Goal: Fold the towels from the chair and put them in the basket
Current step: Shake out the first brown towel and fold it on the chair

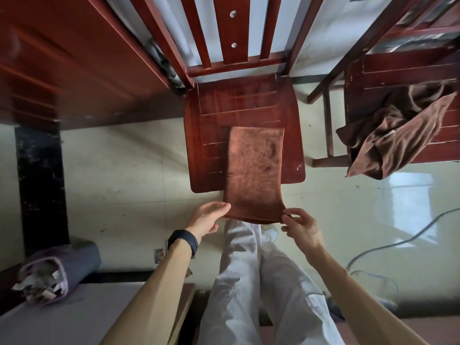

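Note:
A brown towel (254, 170), folded into a long strip, lies on the seat of a red wooden chair (206, 135) and hangs over its front edge. My left hand (207, 219) holds the towel's near left corner, fingers mostly straight with the tips at the cloth. My right hand (300, 225) pinches the near right corner between thumb and fingers. A heap of crumpled brown towels (393, 138) lies on a second red chair (373, 78) at the right. No basket shows in this view.
A large red wooden cabinet (74, 66) fills the upper left. A purple-grey rolled bag (62, 272) lies at the lower left on a pale surface (74, 317). A cable (398, 242) runs over the tiled floor at the right. My legs in white trousers (261, 282) are below the towel.

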A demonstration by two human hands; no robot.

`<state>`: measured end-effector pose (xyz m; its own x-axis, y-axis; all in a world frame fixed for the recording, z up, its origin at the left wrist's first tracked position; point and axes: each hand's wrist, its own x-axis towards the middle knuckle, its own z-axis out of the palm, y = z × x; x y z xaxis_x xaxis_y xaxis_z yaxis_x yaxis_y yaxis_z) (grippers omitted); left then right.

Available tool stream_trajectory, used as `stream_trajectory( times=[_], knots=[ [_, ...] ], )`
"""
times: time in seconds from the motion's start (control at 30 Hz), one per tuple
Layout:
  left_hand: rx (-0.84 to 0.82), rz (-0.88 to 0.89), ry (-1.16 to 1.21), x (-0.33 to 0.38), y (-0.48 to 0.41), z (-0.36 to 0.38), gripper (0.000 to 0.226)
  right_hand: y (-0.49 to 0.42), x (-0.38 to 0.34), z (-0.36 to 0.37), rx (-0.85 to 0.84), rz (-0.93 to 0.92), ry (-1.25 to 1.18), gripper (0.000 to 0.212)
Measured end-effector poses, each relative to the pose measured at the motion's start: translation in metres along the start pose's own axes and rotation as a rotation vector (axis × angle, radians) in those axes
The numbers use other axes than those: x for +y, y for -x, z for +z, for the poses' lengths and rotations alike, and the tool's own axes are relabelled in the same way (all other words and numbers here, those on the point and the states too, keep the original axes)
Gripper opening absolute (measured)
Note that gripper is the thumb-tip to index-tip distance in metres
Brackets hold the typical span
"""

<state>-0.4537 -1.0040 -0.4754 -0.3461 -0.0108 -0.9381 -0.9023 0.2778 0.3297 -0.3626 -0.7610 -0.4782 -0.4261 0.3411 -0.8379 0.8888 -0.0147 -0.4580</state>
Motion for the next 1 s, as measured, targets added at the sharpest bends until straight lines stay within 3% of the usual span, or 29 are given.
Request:
stream_trajectory(
  times=[0.1,0.17,0.27,0.37,0.5,0.67,1.0],
  knots=[
    [-0.127,0.099,-0.082,0.025,-0.009,-0.009,0.027,-0.016,-0.018,-0.007,-0.043,-0.079,0.104,0.033],
    [-0.164,0.213,-0.234,0.043,-0.021,-0.013,0.027,-0.032,-0.034,-0.010,0.001,-0.158,0.190,0.026],
    [-0.034,0.332,-0.355,0.071,-0.050,-0.013,0.018,-0.064,-0.065,-0.010,0.093,-0.250,0.276,0.011],
    [0.106,0.413,-0.460,0.101,-0.086,-0.010,0.020,-0.103,-0.095,-0.005,0.158,-0.323,0.321,0.024],
    [0.219,0.478,-0.484,0.131,-0.127,0.003,0.028,-0.151,-0.129,0.004,0.167,-0.275,0.349,0.030],
    [0.306,0.489,-0.559,0.144,-0.165,0.015,0.033,-0.188,-0.139,0.013,0.179,-0.263,0.347,0.038],
    [0.309,0.424,-0.689,0.148,-0.197,0.021,0.036,-0.215,-0.138,0.021,0.198,-0.220,0.392,0.040]
  ],
)
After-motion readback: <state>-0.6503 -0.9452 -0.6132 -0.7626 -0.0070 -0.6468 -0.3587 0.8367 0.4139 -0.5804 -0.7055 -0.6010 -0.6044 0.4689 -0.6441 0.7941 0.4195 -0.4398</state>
